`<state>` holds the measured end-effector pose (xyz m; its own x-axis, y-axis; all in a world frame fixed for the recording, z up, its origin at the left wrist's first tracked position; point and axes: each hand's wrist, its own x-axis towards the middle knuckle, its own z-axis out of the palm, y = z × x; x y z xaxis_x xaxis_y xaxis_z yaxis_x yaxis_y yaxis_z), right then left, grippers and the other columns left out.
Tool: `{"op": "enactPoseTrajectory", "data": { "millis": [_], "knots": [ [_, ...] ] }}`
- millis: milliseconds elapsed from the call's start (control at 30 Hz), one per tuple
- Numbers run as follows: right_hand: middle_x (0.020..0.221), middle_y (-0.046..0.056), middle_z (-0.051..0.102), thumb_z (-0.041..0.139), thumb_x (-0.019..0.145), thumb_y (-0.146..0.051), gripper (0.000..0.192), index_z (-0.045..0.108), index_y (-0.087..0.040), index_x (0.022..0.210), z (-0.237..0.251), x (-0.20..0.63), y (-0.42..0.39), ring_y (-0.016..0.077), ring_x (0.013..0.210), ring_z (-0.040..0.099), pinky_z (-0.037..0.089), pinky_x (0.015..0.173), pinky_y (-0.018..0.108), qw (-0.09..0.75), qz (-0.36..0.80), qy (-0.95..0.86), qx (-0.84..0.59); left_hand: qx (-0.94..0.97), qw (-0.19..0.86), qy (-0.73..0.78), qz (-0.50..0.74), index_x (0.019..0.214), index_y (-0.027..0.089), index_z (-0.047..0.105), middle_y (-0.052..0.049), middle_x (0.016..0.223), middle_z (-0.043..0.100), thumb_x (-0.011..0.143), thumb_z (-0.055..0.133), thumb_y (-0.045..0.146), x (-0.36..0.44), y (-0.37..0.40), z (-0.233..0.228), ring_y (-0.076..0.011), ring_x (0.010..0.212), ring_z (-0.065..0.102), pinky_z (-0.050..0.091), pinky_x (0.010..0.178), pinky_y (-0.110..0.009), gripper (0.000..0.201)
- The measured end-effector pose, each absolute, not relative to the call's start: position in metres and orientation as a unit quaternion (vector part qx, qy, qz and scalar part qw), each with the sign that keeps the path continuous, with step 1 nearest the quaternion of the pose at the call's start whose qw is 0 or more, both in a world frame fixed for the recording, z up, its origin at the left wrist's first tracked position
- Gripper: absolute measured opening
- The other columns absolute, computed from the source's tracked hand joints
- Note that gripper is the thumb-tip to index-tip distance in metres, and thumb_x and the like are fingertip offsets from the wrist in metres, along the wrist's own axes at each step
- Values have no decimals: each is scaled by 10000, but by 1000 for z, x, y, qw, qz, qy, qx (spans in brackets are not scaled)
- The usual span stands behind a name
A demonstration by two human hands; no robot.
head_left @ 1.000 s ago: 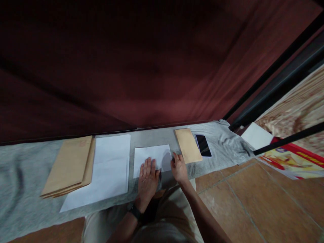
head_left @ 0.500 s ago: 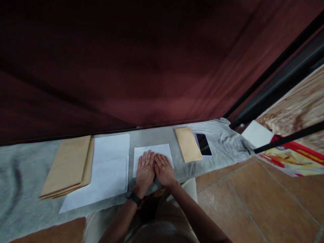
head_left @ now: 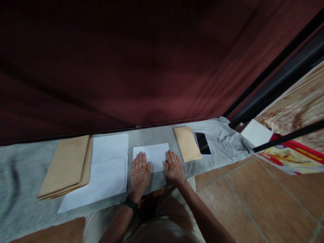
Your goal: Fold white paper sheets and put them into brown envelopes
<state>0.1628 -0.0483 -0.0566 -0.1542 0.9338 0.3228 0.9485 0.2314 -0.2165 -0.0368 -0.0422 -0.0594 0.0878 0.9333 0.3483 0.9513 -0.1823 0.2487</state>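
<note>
Both palms press flat, fingers spread and gripping nothing: the left hand (head_left: 139, 170) covers the near left corner of a folded white paper sheet (head_left: 152, 155), the right hand (head_left: 174, 166) its near right corner. The sheet lies on a grey cloth mat (head_left: 22, 175), its long axis running from 9 to 3 o'clock, and reaches toward 12 o'clock from both hands, each equally near it. A black band circles the left wrist. At 9 o'clock rests a larger stack of white paper (head_left: 107, 168), then a pile of tan paper envelopes (head_left: 67, 165). At 2 o'clock lie a single tan envelope (head_left: 187, 143) and a black smartphone (head_left: 203, 143). Nothing crowds the sheet's edges. Dark red curtain (head_left: 152, 60) hangs behind.
</note>
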Motion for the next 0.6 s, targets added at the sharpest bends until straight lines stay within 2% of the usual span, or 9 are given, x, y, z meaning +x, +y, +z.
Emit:
{"op": "enactPoseTrajectory", "data": {
  "millis": [200, 400, 600],
  "knots": [
    [1547, 156, 472, 376, 1047, -250, 509, 431, -77, 1522, -57, 172, -50, 285, 1458, 406, 354, 1181, 468, 212, -13, -742, -636, -722, 19, -653, -229, 1550, -5, 287, -265, 1594, 354, 1009, 296, 285, -42, -47, -54, -328, 1532, 257, 288, 1224, -565, 614],
    [1576, 118, 442, 380, 1043, -242, 490, 461, -111, 1508, -35, 144, -26, 248, 1474, 384, 345, 1203, 441, 210, 38, -773, -598, -777, -23, -590, -220, 1536, 85, 371, -155, 1608, 394, 1007, 274, 264, -27, -17, -44, -253, 1537, 260, 303, 1242, -492, 566],
    [1538, 97, 499, 398, 1037, -208, 464, 502, -126, 1482, -32, 117, -1, 212, 1439, 433, 315, 1227, 404, 184, 59, -813, -550, -806, -49, -563, -178, 1497, 59, 437, -161, 1566, 454, 1015, 239, 289, -23, 7, -49, -249, 1512, 324, 307, 1235, -487, 569]
  ]
}}
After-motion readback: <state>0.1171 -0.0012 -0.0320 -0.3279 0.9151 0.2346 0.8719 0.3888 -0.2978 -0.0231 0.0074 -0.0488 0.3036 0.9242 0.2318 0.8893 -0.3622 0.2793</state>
